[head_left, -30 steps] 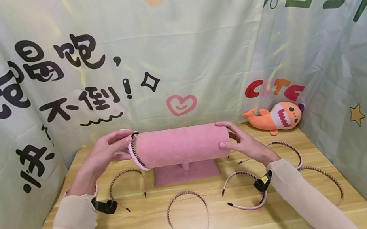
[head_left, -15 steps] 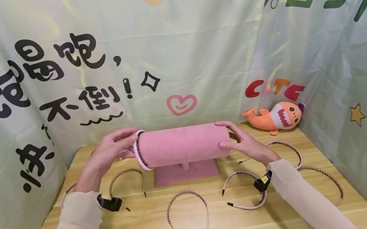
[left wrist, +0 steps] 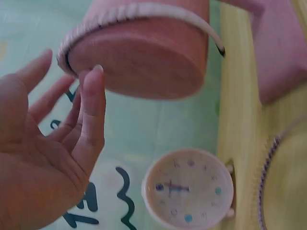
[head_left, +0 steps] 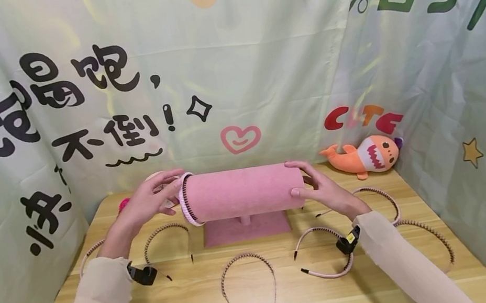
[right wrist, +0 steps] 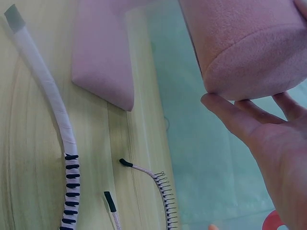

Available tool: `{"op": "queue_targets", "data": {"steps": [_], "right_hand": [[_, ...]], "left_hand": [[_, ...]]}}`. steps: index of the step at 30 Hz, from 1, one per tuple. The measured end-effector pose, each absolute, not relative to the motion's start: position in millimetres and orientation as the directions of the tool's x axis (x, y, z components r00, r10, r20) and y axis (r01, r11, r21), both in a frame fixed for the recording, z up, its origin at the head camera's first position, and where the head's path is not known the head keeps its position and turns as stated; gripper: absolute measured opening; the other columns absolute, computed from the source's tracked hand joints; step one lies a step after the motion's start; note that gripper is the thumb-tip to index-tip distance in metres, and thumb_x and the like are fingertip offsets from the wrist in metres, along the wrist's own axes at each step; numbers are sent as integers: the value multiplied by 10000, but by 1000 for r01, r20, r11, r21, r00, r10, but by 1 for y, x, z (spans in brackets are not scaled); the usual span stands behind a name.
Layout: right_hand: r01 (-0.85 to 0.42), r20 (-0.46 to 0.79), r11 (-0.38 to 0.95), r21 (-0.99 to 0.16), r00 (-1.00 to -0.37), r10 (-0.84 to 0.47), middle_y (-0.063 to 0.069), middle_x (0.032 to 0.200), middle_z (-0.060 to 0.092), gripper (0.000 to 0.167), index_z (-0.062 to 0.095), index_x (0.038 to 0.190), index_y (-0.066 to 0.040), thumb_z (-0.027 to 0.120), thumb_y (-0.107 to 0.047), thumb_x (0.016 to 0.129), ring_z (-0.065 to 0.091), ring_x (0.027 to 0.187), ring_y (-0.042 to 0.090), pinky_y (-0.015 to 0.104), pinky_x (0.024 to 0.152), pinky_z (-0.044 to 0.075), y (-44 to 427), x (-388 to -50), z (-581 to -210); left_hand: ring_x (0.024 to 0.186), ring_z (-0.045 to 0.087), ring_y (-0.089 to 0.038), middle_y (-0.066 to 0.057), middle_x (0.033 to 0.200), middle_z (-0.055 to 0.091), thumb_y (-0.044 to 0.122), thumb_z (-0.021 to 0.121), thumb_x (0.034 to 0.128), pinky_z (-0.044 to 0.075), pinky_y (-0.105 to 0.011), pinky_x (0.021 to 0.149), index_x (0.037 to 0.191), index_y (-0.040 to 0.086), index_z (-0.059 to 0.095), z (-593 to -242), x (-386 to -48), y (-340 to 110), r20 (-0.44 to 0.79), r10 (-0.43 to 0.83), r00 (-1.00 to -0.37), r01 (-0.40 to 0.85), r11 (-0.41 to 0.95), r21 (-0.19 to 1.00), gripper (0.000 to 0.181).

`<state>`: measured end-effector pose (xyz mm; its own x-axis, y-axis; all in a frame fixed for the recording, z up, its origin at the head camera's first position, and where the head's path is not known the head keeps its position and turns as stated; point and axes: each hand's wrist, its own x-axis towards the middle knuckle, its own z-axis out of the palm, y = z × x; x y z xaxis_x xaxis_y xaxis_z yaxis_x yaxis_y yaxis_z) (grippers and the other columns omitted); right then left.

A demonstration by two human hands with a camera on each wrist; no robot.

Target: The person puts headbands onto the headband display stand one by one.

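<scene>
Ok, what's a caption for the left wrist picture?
Left-hand fingers at the end of a pink roll wearing a headband; round clock nearby.

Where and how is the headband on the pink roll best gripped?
Probably by the upper curve of the headband, pinched across its width, coming from the left: it sits around the left end of the pink roll, leaving its outer edge exposed that way.

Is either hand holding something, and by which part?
The right hand grips the pink roll by its right end. The left hand is at the headband on the other end; a hold cannot be told.
</scene>
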<state>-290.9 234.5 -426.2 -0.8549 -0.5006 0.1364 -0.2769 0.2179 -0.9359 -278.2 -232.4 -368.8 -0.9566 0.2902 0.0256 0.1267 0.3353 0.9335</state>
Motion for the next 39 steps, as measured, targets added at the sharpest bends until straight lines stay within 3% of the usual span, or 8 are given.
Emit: {"op": "queue_targets", "data": {"steps": [5,9,13,18,24,27,32,39], "right_hand": [[-280,139,215,-936,-852,-504,-20,1825,132,664,358,1660,-354,674,-219,1092,266,1646,439,634,1174,476,234,-292,-427],[-280,139,214,-936,-852,-504,-17,1826,125,665,354,1663,-348,671,-213,1093,268,1643,443,628,1170,480,235,-292,-427],[-277,134,224,-935,-856,-499,-18,1826,125,664,353,1661,-362,672,-227,1093,253,1650,446,662,1182,464,236,-291,-427],[-277,132,231,-933,-858,-496,-5,1828,124,662,352,1660,-361,671,-235,1094,237,1655,454,694,1194,442,235,-290,-427],[-274,131,228,-934,-858,-497,-8,1829,125,656,356,1656,-359,671,-234,1094,230,1659,449,698,1200,433,235,-290,-427],[-273,128,231,-934,-859,-496,-16,1828,125,657,356,1656,-368,672,-242,1094,234,1658,449,699,1199,434,235,-290,-427],[-272,127,234,-934,-861,-493,-22,1826,129,660,357,1655,-375,676,-246,1092,245,1655,446,690,1195,441,235,-290,-427],[-278,132,234,-932,-859,-494,-12,1827,130,661,353,1658,-366,674,-247,1093,233,1658,451,695,1196,440,235,-290,-428]], "left_hand": [[1159,726,-143,-175,1589,538,338,627,1126,657,-417,964,1641,146,482,-377,-274,-245,115,334,-936,236,348,907,569],[1267,668,-115,-129,1593,536,267,664,1106,611,-327,1037,1635,147,497,-382,-273,-250,173,375,-911,313,355,881,567],[1400,576,-183,-44,1674,478,223,704,1079,547,-233,1066,1615,167,534,-386,-271,-250,200,411,-889,364,373,853,565],[1443,569,-320,-67,1753,384,165,726,1058,550,-236,1071,1631,153,514,-389,-272,-247,202,443,-873,365,322,873,611],[1417,616,-264,-134,1767,349,94,716,1053,550,-225,1083,1611,81,528,-392,-274,-242,233,467,-853,385,262,885,589],[1422,604,-299,-137,1750,384,82,724,1043,534,-233,1103,1589,76,556,-392,-276,-240,250,460,-852,403,272,874,571],[1496,509,-419,-141,1730,421,84,743,1029,485,-336,1197,1566,74,583,-391,-279,-233,273,458,-846,434,293,852,561],[1569,438,-368,-101,1723,447,115,774,1015,376,-612,1266,1535,110,623,-389,-280,-225,286,444,-849,449,319,835,542]]}}
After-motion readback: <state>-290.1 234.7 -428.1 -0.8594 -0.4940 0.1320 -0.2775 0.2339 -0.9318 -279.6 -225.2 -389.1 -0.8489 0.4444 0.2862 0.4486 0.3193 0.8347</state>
